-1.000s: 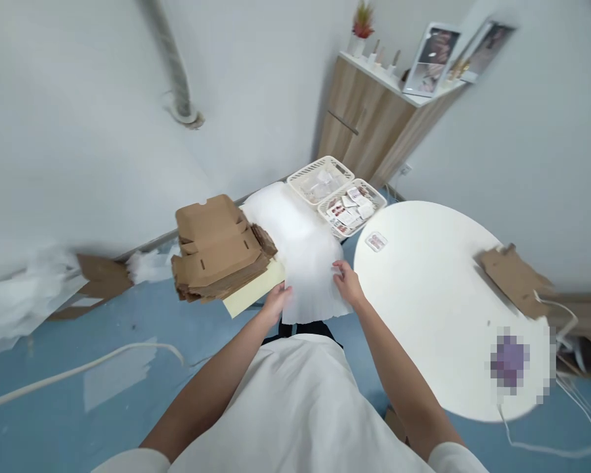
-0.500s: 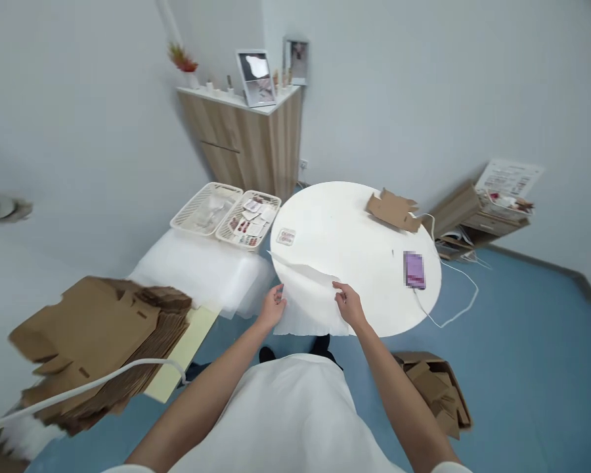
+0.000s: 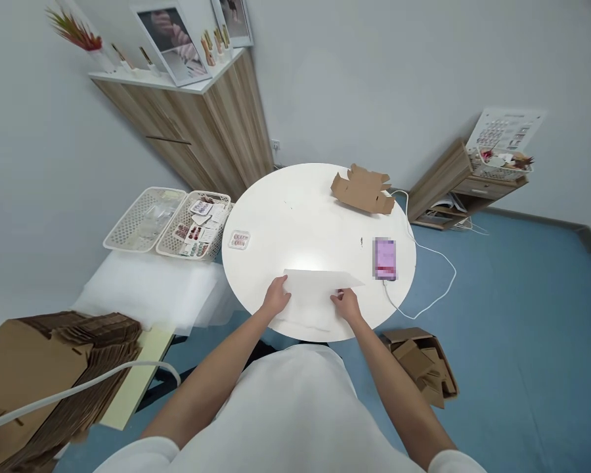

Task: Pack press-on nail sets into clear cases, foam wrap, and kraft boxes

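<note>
A thin white foam sheet (image 3: 315, 295) lies at the near edge of the round white table (image 3: 295, 223). My left hand (image 3: 276, 299) grips its left edge and my right hand (image 3: 347, 303) grips its right edge, fingers closed on the sheet. A small packet of press-on nails (image 3: 239, 239) lies on the table's left side. A flat brown cardboard box blank (image 3: 362, 189) rests at the far side, and a phone (image 3: 385, 257) on a white cable lies to the right of my hands.
Two white baskets (image 3: 170, 223) sit on a stack of foam sheets (image 3: 148, 292) at left. A pile of cardboard blanks (image 3: 49, 368) is at lower left. An open carton (image 3: 421, 364) stands on the blue floor at right. A wooden cabinet (image 3: 197, 125) stands behind.
I turned from the foam stack to the round table, carrying the foam sheet in both hands. The sheet now lies on the table's near edge.
</note>
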### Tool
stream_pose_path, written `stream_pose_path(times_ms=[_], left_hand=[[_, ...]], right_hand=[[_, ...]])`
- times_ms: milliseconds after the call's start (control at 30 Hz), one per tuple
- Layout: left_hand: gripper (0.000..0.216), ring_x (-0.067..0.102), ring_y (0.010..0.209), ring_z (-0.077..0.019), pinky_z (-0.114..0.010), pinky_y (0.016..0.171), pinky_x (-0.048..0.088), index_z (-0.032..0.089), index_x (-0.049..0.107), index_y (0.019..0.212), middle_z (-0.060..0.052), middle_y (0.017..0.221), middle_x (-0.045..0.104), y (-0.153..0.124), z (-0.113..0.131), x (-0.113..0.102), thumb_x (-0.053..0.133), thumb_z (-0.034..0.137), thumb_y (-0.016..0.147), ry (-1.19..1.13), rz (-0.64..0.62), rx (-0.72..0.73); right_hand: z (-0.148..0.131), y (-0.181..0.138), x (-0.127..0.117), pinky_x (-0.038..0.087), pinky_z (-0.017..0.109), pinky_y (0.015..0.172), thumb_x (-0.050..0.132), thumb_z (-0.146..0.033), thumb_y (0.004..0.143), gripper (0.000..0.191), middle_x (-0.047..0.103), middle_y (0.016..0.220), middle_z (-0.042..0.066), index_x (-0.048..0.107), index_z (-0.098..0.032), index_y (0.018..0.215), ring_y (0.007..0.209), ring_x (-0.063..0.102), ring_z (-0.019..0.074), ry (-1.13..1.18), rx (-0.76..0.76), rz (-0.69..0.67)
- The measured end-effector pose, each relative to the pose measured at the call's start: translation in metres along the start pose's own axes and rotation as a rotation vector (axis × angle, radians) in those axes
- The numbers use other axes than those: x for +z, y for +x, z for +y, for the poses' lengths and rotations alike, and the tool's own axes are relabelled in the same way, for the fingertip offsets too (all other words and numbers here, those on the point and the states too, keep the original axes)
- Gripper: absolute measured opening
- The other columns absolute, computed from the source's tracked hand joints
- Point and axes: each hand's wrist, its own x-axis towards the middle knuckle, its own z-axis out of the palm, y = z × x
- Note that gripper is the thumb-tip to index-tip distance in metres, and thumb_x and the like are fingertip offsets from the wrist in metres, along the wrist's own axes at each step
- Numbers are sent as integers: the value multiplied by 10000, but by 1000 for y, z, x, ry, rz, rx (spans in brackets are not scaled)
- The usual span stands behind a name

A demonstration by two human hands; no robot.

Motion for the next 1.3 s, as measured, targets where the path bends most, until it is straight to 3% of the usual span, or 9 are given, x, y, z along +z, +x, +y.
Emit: stream_pose_path(times_ms=[133,267,467,700,800,933,1100,1300], left_hand=[[600,424,1151,-248,-360,973,335,156,407,1237,-114,1236,441,11,-2,6,519,96,651,151,-33,-21],[592,373,1180,-290,-396,937,350,158,382,1260,-142,1295,370,13,3,10,521,128,686,357,-21,-31],[520,215,1263,-352,-519,978,200,217,417,1241,-126,1430,197,-4,15,16,510,160,732,589,88,-12],[478,132,1312,-317,-531,1002,113,230,410,1255,-109,1426,239,-18,10,17,466,276,783,642,-25,61],[490,104,1320,-317,-527,1003,111,219,405,1262,-127,1433,211,-18,10,17,467,305,784,651,-15,38],[523,87,1323,-323,-526,1005,106,185,379,1289,-147,1442,168,-21,8,17,451,335,793,634,26,73],[549,117,1320,-316,-519,1013,103,222,354,1311,-115,1431,224,-30,-4,18,435,400,798,640,-3,116],[579,155,1308,-320,-513,993,175,193,346,1316,-138,1421,241,-29,-8,17,418,443,798,743,-22,115]], right_hand=[[1,15,-5,438,304,577,504,-274,732,183,534,770,37,548,-185,885,638,517,171,-141,-105,-67],[-6,26,-11,435,352,693,519,-249,751,380,505,952,108,494,-186,1126,847,508,234,-309,-252,-41],[-28,56,-13,287,461,932,513,-291,775,469,348,1315,136,416,-212,1227,1208,301,303,-410,-446,-54],[-37,90,0,169,507,984,521,-393,763,558,215,1423,132,360,-198,1261,1308,142,302,-529,-397,-216],[-36,82,0,156,501,996,507,-376,772,583,179,1436,137,320,-183,1290,1322,103,295,-535,-378,-182],[-28,44,2,164,497,999,461,-369,794,576,171,1438,146,297,-170,1308,1328,84,297,-514,-360,-97],[-14,-1,16,174,505,994,520,-369,750,628,175,1440,136,297,-194,1310,1326,107,297,-528,-388,-212],[-18,7,12,105,499,1011,485,-393,763,624,106,1460,106,285,-197,1321,1336,57,273,-585,-344,-319]])
